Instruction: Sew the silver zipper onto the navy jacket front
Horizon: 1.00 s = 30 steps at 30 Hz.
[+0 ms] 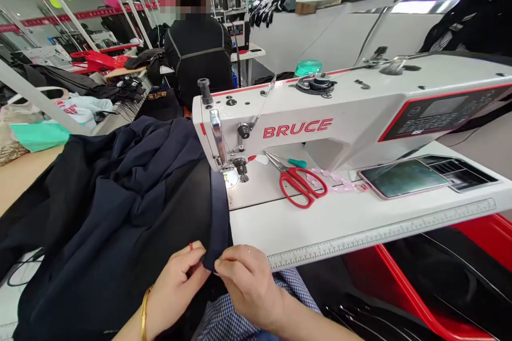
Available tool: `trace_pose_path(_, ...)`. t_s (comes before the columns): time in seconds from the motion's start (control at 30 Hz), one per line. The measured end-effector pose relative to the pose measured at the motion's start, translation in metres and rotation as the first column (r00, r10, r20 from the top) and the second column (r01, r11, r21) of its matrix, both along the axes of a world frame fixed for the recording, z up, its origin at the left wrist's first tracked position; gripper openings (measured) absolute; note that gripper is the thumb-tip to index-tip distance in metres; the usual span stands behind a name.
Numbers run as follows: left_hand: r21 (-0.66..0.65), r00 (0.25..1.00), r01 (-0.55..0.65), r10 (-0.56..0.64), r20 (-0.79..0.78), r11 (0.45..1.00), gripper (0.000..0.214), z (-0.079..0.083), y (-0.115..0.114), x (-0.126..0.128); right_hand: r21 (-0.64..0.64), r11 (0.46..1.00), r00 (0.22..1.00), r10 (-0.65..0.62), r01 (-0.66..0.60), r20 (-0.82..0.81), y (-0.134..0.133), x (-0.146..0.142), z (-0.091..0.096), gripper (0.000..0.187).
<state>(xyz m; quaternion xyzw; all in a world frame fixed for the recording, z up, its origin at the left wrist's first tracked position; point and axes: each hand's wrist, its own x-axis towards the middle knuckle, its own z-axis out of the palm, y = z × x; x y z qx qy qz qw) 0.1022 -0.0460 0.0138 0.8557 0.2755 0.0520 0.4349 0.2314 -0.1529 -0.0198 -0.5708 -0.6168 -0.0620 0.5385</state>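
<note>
A dark navy and black garment (132, 208) lies heaped over the left of the sewing table. Along its right side runs a flat navy band (218, 213), which reaches up to the needle area of the white sewing machine (296, 112). My left hand (178, 277) pinches the near end of this band between thumb and fingers. Just right of it, my right hand (250, 282) is closed on the same end, its fingertips pressed together. Both hands are at the table's front edge, above my lap. The fingertips partly hide the fabric edge.
Red-handled scissors (304, 186), a green-handled tool (296, 163) and a phone (404, 177) lie on the machine bed. A ruler strip (384, 234) follows the table's front edge. Dark pieces fill a red bin (420, 298) at lower right. Another person (200, 48) sits ahead, back turned.
</note>
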Motion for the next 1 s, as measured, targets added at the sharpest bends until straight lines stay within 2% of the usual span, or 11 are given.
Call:
trace_pose_path(0.07,0.134,0.999,0.038,-0.037,-0.009,0.99,0.024,0.008,0.003,0.009,0.011,1.0,0.999,-0.02,0.019,0.041,0.0,0.001,-0.003,0.02)
trace_pose_path(0.2,0.218,0.995,0.093,-0.095,0.002,0.972,0.021,0.016,0.003,0.023,0.071,0.997,0.999,-0.005,0.007,-0.032,0.0,0.005,-0.006,0.02)
trace_pose_path(0.3,0.253,0.993,0.116,-0.122,0.008,0.96,0.018,0.007,0.0,0.023,0.086,0.996,0.982,0.04,-0.024,-0.184,-0.003,0.006,-0.002,0.021)
trace_pose_path(0.37,0.343,0.992,0.121,-0.124,-0.015,0.931,0.015,-0.001,0.006,0.02,0.099,0.992,0.973,0.095,-0.075,-0.208,-0.007,0.006,0.003,0.02)
trace_pose_path(0.47,0.574,0.981,0.144,-0.039,-0.192,0.806,0.016,-0.005,0.03,0.028,0.11,0.975,0.978,0.199,-0.192,-0.06,-0.011,0.005,0.01,0.018)
trace_pose_path(0.53,0.667,0.942,0.203,0.043,-0.333,0.717,0.019,-0.002,0.054,0.044,0.07,0.967,0.97,0.243,-0.244,0.022,-0.013,0.004,0.011,0.02)
trace_pose_path(0.57,0.683,0.928,0.218,0.069,-0.366,0.697,0.019,0.0,0.067,0.054,0.034,0.966,0.967,0.253,-0.255,0.042,-0.015,0.003,0.01,0.021)
trace_pose_path(0.73,0.72,0.926,0.149,0.159,-0.342,0.678,0.025,0.004,0.124,0.099,-0.124,0.967,0.966,0.238,-0.224,0.106,-0.023,0.002,0.001,0.021)
trace_pose_path(0.87,0.747,0.945,0.068,0.197,-0.261,0.661,0.027,0.0,0.129,0.1,-0.274,0.949,0.962,0.208,-0.154,0.179,-0.022,0.009,-0.002,0.014)
trace_pose_path(0.93,0.786,0.981,0.04,0.124,-0.148,0.617,0.028,-0.003,0.116,0.09,-0.367,0.924,0.951,0.203,-0.107,0.234,-0.018,0.017,-0.002,0.011)
trace_pose_path(1.0,0.817,0.989,0.122,-0.133,-0.056,0.563,0.025,-0.006,0.099,0.078,-0.469,0.882,0.932,0.21,-0.051,0.294,-0.01,0.025,0.001,0.018)
